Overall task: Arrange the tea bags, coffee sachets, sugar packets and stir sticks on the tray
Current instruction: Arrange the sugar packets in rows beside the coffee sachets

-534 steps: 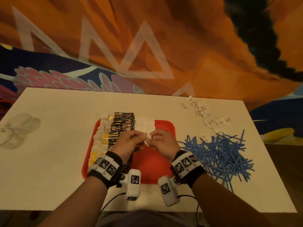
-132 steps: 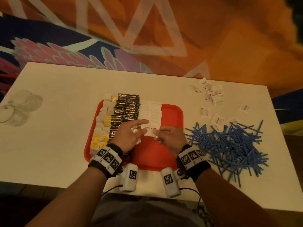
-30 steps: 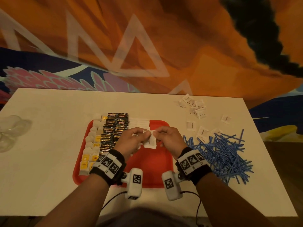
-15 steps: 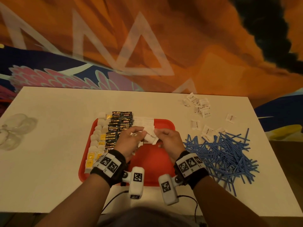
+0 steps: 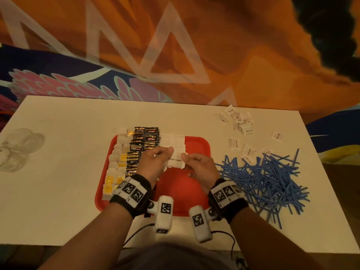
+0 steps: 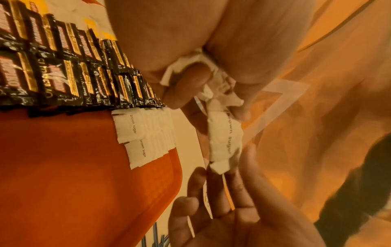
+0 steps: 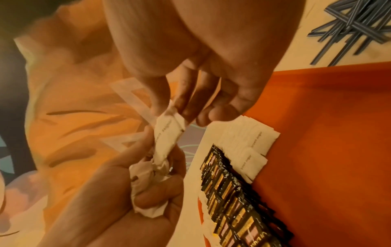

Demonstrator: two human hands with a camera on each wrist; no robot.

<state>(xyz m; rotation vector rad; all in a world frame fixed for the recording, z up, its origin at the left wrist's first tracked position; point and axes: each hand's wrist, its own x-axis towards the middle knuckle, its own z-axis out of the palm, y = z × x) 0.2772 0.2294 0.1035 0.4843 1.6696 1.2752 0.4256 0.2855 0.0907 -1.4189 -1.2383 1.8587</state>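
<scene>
Sugar packet (image 5: 176,160) held above tray (image 5: 200,145); left hand (image 5: 153,164) grips spare bunch, right hand (image 5: 200,166) pinches its edge. We'd lay it flat, overlapping sugar row (image 5: 173,141).

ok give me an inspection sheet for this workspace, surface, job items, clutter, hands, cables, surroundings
Surface: white table, red tray near the front edge.
Job's things: tea bags, coffee sachets and a sugar packet row on the tray; loose sugar packets and blue stir sticks on the table to its right.
Clutter: clear plastic items at the left edge.
Hands: left hand and right hand pinch a held sugar packet over the tray.
Cables: black cable under the wrists.
Surroundings: orange patterned floor.
</scene>
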